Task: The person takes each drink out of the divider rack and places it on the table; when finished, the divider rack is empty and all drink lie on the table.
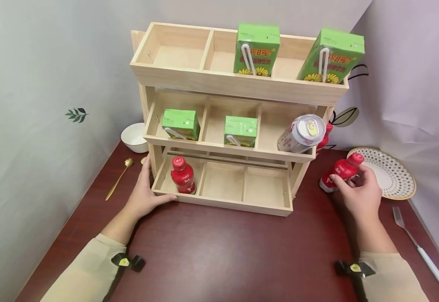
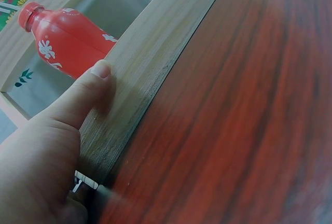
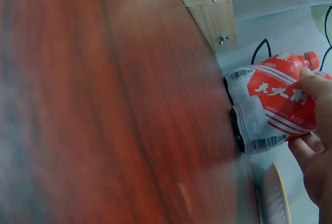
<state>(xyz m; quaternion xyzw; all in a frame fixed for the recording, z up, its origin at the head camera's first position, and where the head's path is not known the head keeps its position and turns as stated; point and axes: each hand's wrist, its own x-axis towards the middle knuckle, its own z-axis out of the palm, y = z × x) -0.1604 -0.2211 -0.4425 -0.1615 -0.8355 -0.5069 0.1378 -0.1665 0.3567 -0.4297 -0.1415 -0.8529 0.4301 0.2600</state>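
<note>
A three-tier wooden rack (image 1: 238,205) stands on the dark red table. My left hand (image 1: 144,193) rests at its lower left corner, the straight thumb (image 2: 85,92) against the bottom tier's front board and the fingers along the side. Just inside that board stands a red bottle (image 1: 183,176). To the right of the rack, my right hand (image 1: 361,195) grips another red bottle (image 1: 342,170), tilted with its cap toward the upper right. Close by in the right wrist view, two red bottles (image 3: 259,125) overlap. One more red bottle (image 1: 323,138) is partly hidden behind the rack.
Green drink cartons (image 1: 257,50) stand on the top and middle tiers. A silver can (image 1: 302,133) leans in the middle tier's right compartment. Right of the rack lie a patterned plate (image 1: 401,180) and a fork (image 1: 416,241). A white bowl (image 1: 134,138) and gold spoon (image 1: 119,180) are left.
</note>
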